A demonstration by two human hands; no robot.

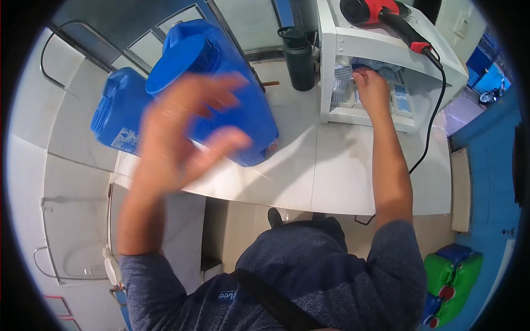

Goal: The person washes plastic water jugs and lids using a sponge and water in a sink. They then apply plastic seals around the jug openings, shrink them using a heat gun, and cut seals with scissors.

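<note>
Toward the back edge of the bench (353, 171), the right hand (372, 92) pinched a packet (343, 73) inside a shelf (329, 71); the left hand (175, 126), fingers apart, fronted a jug (251, 118).

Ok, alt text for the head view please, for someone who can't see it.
A person's right hand reaches into a white shelf unit among small packets, while the blurred left hand is open before a large blue jerrycan. A red-and-black corded tool lies on top.
</note>
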